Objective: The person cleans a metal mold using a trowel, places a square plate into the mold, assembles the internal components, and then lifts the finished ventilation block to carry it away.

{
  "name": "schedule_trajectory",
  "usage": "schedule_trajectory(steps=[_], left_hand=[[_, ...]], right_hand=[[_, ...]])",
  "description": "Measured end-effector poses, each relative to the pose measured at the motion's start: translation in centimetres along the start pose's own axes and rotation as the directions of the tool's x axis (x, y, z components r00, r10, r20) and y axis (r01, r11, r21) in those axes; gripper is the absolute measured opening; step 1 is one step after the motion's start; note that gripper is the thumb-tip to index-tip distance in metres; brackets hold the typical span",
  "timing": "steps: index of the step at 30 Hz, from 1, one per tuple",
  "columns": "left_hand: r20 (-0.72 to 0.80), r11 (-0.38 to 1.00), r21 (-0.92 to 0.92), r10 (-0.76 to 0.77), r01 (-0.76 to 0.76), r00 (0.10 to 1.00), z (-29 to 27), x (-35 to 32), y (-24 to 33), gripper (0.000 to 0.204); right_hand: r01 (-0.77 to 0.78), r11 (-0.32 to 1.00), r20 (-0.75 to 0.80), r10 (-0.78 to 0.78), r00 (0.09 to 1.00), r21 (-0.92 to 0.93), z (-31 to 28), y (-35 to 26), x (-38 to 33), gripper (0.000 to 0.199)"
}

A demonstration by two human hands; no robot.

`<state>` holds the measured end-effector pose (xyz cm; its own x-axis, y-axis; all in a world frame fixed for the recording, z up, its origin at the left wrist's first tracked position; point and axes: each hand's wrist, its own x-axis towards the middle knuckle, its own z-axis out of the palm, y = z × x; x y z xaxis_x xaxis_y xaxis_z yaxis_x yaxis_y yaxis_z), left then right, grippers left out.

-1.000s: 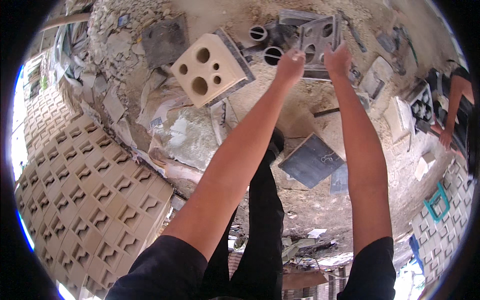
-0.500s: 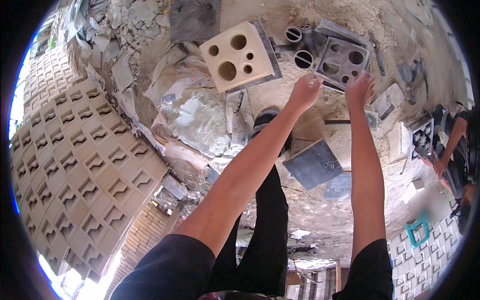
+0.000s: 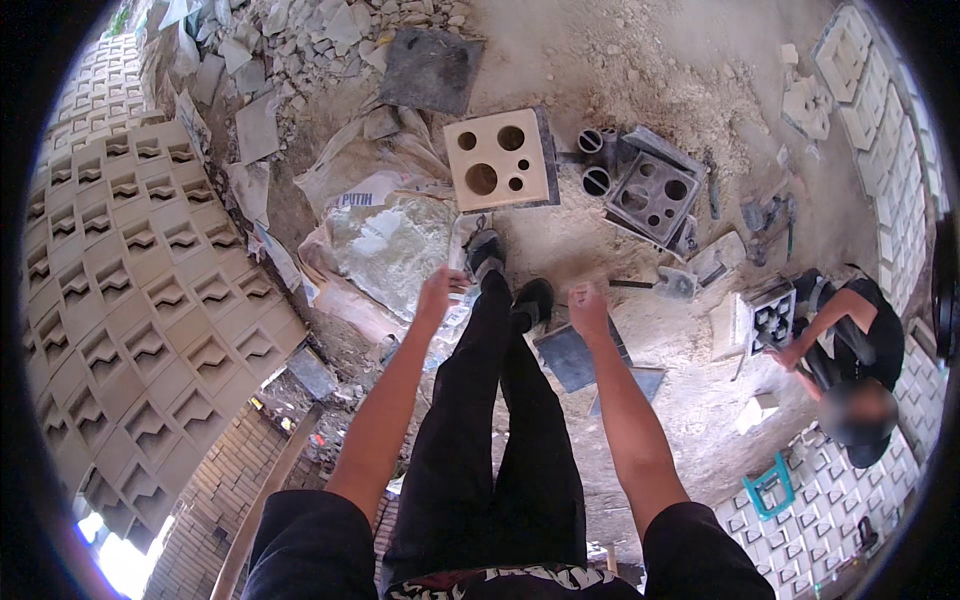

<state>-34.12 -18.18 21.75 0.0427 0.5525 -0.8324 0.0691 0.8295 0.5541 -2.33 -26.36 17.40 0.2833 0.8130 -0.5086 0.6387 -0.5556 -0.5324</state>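
My left hand (image 3: 438, 294) hangs over the white powder heap beside my shoe, its fingers loosely bent and apart, with nothing in it. My right hand (image 3: 588, 304) is above the ground near a dark flat board (image 3: 572, 357); its fingers look curled in, and no object shows in them. Farther off, a dark square mould (image 3: 675, 213) with round holes of several sizes lies tilted on the ground, apart from both hands. Left of it, a cream block (image 3: 490, 150) with matching round holes rests on a dark base plate. Two dark round tubes (image 3: 595, 181) stand between them.
Stacked patterned blocks (image 3: 150, 270) form a wall on the left. Rubble (image 3: 300, 45) lies at the far left, near a torn sack (image 3: 370, 190). On the right a co-worker (image 3: 860, 330) crouches by another mould (image 3: 772, 316); a teal stool (image 3: 770, 488) stands behind.
Both hands have left the holed mould and drawn back toward my body. The mould stays on the ground. My view has shifted, showing more of my legs and the co-worker.
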Motion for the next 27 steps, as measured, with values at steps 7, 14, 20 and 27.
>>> schedule_trajectory(steps=[7,14,20,27], left_hand=[[-0.215,0.988,0.0,-0.148,0.152,0.965,-9.2,5.2,-0.6,0.071],[-0.123,0.992,-0.114,-0.061,0.047,0.991,-9.0,15.1,0.9,0.073],[-0.11,0.851,-0.52,0.021,-0.075,0.994,-3.7,25.6,1.4,0.081],[-0.046,0.79,-0.61,0.045,-0.064,0.998,-2.7,27.8,1.0,0.085]], right_hand=[[0.138,0.99,0.197,-0.141,0.97,0.026,1.0,0.9,6.1,0.032],[0.178,0.983,0.135,-0.182,0.974,0.042,1.9,-3.1,17.3,0.031],[0.049,0.926,-0.103,-0.011,0.995,0.375,6.7,-0.3,27.1,0.043],[-0.201,0.786,0.092,0.182,0.979,0.585,9.1,-1.2,27.6,0.046]])
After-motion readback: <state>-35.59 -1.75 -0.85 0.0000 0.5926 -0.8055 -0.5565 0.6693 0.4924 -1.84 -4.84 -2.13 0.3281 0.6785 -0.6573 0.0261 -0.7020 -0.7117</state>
